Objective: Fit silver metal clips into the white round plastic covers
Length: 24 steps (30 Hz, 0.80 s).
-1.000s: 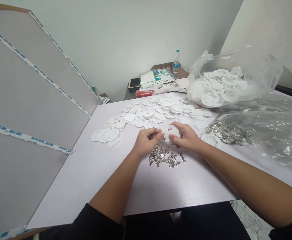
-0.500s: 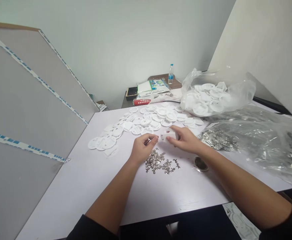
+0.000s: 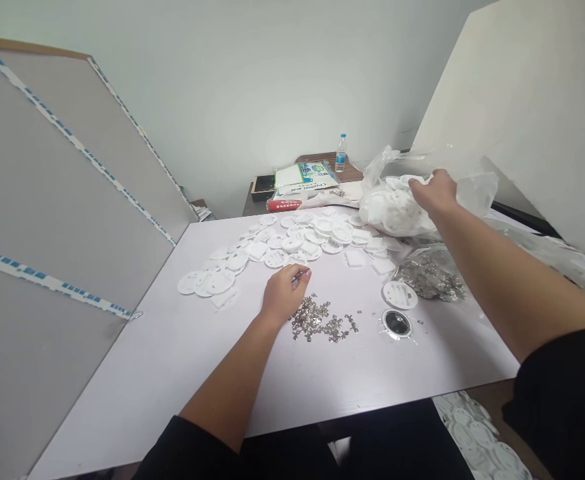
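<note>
My left hand (image 3: 286, 290) is closed in a pinch just beyond the left side of a heap of small shiny metal parts (image 3: 312, 319). A thin dark edge of a small metal piece (image 3: 298, 275) shows between its thumb and fingers. My right hand (image 3: 436, 191) reaches to the opening of a clear plastic bag (image 3: 479, 190) filled with white plastic discs (image 3: 389, 205). Its thumb and bent fingers close on a white disc (image 3: 423, 178) there; the fingertips are partly hidden. Many more white discs (image 3: 292, 243) lie spread across the back of the table.
A plastic bag of metal parts (image 3: 432, 273) lies below my right forearm. Near it are a single white disc (image 3: 399, 295) and a round dark-centred piece (image 3: 397, 323). A grey partition (image 3: 72, 200) borders the left; a water bottle (image 3: 341, 153) stands behind.
My right hand has moved from beside the left hand, where it held a white piece, up and right to the bag of discs. My left hand has barely moved.
</note>
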Available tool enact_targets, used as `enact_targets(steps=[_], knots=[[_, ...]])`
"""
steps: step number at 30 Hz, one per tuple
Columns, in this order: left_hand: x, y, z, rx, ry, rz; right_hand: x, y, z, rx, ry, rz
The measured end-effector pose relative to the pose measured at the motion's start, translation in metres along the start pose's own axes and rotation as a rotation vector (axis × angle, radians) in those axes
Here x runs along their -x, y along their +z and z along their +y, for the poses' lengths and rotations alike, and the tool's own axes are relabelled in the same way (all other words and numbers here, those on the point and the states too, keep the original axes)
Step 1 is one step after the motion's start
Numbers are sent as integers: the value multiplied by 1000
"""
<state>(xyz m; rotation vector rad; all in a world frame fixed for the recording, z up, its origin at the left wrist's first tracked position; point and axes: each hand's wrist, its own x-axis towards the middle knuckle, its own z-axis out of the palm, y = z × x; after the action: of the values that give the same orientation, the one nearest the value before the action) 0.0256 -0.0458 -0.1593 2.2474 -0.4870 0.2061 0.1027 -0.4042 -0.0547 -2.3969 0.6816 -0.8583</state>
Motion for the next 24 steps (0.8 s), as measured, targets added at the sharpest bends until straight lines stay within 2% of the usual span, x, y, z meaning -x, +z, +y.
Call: enact_targets(steps=[2, 4, 8, 9, 11, 14, 17, 20, 24], knots=[[0, 0, 1, -40, -9, -20, 18, 6, -4, -10, -23, -21], [-1, -2, 2, -96, -22, -75, 50, 11, -11, -89, -180, -130], [-1, -7, 4, -183, -20, -204, 121, 24, -23, -76, -511, -525], [-2, -9, 4, -189, -13, -231, 135, 28, -24, -8, -564, -568], [-1, -11, 5, -180, 10, -300, 155, 39, -21, 139, -611, -547], [-1, -12, 7, -166, 28, -394, 169, 54, -11, 243, -618, -485], [1, -11, 10, -189, 52, -429, 171, 62, -2, 233, -644, -491], [2, -9, 11, -185, 100, -467, 172, 64, 2, 130, -662, -531], [3, -11, 13, -118, 144, -478, 175, 60, 3, -122, -702, -652]])
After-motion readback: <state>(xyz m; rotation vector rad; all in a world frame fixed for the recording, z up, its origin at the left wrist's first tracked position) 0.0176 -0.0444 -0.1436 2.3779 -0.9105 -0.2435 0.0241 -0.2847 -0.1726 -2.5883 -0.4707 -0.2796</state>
